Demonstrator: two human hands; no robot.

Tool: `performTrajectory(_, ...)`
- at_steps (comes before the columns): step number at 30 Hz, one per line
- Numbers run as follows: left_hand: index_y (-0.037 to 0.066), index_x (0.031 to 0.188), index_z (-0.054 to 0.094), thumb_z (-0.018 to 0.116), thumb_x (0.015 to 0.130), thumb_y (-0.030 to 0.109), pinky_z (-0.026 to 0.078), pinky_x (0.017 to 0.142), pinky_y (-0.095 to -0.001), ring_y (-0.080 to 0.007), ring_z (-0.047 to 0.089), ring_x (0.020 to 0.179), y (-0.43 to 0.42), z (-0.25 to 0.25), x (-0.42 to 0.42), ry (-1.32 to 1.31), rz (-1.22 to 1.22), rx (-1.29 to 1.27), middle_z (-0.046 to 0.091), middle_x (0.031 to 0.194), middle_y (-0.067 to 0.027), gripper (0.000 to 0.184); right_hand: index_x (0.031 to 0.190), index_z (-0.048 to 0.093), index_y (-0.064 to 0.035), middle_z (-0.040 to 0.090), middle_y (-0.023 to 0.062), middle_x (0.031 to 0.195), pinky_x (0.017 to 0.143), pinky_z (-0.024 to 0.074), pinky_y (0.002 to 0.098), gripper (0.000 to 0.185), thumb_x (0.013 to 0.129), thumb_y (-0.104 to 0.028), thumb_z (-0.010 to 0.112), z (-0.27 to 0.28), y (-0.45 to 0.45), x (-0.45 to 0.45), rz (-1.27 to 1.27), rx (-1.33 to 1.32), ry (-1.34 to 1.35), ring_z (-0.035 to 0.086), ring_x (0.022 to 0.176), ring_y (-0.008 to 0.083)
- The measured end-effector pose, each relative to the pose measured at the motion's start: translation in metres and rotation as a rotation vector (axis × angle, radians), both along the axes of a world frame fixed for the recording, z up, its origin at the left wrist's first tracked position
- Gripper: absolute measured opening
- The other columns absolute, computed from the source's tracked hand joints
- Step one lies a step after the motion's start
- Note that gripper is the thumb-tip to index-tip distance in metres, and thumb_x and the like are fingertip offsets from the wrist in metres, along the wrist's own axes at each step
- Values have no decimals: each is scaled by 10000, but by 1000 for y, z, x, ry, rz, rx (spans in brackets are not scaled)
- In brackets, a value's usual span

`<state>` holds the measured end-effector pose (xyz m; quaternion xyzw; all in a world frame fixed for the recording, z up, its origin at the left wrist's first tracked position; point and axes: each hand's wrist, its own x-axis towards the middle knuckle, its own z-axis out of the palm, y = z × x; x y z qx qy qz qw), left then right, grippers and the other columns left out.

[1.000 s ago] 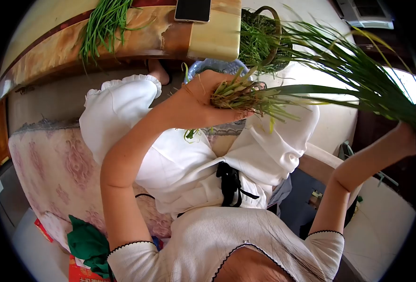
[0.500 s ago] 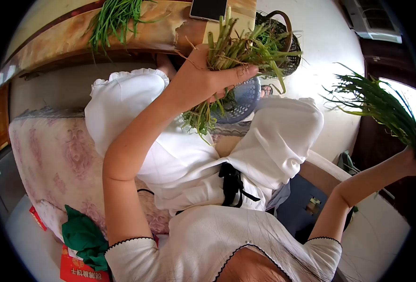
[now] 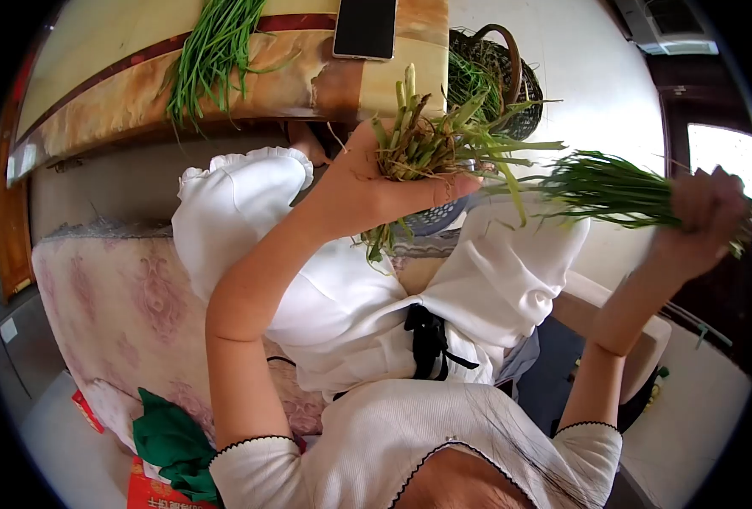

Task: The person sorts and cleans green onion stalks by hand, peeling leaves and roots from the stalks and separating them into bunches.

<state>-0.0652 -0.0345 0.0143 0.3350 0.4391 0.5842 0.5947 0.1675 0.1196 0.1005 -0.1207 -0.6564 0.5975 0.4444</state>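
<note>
- Step, seemingly: parting long leaves (image 3: pixel 605 191) from a rough-stemmed bunch (image 3: pixel 427 148); the next move calls for two firm grips.
- Blue basin (image 3: pixel 431 222): mostly hidden below the bunch.
- Right hand (image 3: pixel 703 220): clenched round the leaves, far right.
- Left hand (image 3: pixel 372 191): wrapped round the bunch, fingertips partly hidden.
- Leaf tips: whether they join the bunch, hard to tell.

Most of the blue basin (image 3: pixel 437 219) is hidden behind the left hand (image 3: pixel 374 197) and its clump of stalks (image 3: pixel 427 153), which also covers some fingers. The right hand (image 3: pixel 704 219) looks kinda blurry, and its leaf bundle (image 3: pixel 614 191) gets murky rightward. Top edge chops off the phone (image 3: pixel 365 30) and desk (image 3: pixel 300 81).
</note>
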Motion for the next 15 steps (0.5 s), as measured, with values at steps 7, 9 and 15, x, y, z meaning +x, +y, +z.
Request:
performTrajectory(7, 33, 776, 542, 659, 617, 85, 397, 581, -181, -43, 487, 655, 4, 4, 6, -9, -8, 57, 561, 724, 4, 205, 867, 522, 12, 477, -13, 552, 360, 221, 151, 280, 626, -72, 635, -49, -58, -71, 50, 190, -349, 337, 433, 4)
performTrajectory(9, 29, 803, 532, 657, 617, 77, 399, 582, -183, -48, 496, 664, 5, -5, 10, 13, 51, 182, 566, 736, -11, 229, 834, 539, 4, 466, -16, 550, 388, 233, 144, 238, 615, -17, 629, -50, -72, -76, -48, 61, -403, 346, 456, 8)
performTrajectory(15, 66, 812, 513, 688, 564, 159, 370, 492, -257, -137, 497, 583, 8, -17, 6, 800, 178, 462, 539, 700, -32, 318, 812, 544, 12, 462, -18, 560, 419, 253, 141, 207, 614, 36, 604, -58, -75, -70, -131, 80, -358, 348, 469, 16)
